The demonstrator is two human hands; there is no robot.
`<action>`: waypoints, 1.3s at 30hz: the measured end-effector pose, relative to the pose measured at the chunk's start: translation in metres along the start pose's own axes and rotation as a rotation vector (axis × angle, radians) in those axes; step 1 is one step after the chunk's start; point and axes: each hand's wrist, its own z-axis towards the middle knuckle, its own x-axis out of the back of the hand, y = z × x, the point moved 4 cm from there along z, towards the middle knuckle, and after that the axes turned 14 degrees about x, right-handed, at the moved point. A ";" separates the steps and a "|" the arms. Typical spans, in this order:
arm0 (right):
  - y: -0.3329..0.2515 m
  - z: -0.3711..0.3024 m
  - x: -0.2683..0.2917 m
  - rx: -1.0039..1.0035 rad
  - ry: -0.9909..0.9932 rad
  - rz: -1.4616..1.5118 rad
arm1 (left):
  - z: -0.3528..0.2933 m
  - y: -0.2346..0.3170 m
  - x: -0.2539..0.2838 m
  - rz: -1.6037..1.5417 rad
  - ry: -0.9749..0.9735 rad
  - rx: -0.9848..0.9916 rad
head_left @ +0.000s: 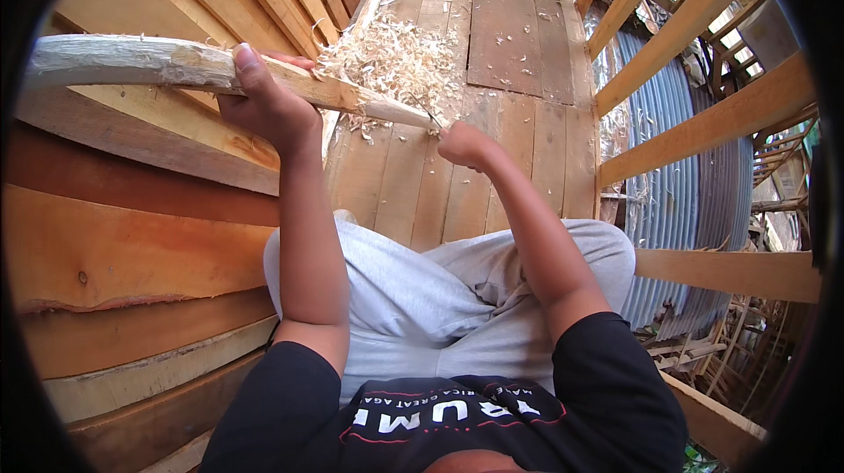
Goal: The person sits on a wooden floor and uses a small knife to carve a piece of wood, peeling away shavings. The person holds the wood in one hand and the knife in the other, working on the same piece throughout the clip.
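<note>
A long, curved pale wooden pole (189,62) runs from the left rim toward the middle, stripped of bark and narrowing to a whittled tip. My left hand (268,104) is closed around it partway along, with the thumb on top. At the thin end my right hand (466,146) is closed in a fist. A thin dark blade (433,118) sticks out from this fist and meets the pole's tip; it looks like a small knife, its handle hidden in my fingers.
A heap of wood shavings (396,64) lies on the plank floor (387,187) beyond my crossed legs. Wooden boards (132,244) form a wall close on my left. On the right stands a railing of wooden slats (703,126), with corrugated metal sheets (659,165) below it.
</note>
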 end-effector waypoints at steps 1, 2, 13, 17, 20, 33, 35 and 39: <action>0.006 0.002 -0.001 -0.023 -0.003 -0.008 | -0.003 -0.005 -0.003 -0.031 -0.031 0.019; 0.014 0.005 -0.002 0.016 0.045 -0.022 | -0.006 -0.005 -0.008 -0.027 -0.045 0.011; 0.008 -0.014 0.001 0.016 -0.019 -0.023 | -0.012 -0.001 -0.014 -0.067 -0.141 -0.037; 0.007 0.008 0.001 0.014 -0.016 -0.062 | -0.009 -0.004 -0.012 -0.050 -0.137 -0.034; 0.014 0.017 0.001 -0.006 0.028 -0.108 | -0.016 0.000 -0.019 -0.047 -0.119 -0.028; 0.017 0.005 -0.009 0.034 -0.008 -0.211 | -0.004 -0.001 -0.012 -0.024 -0.058 0.016; 0.016 0.011 -0.011 0.030 0.008 -0.190 | 0.001 -0.002 -0.006 -0.020 -0.030 0.027; 0.018 0.029 -0.014 0.053 0.039 -0.183 | -0.006 -0.002 -0.007 -0.014 -0.029 0.006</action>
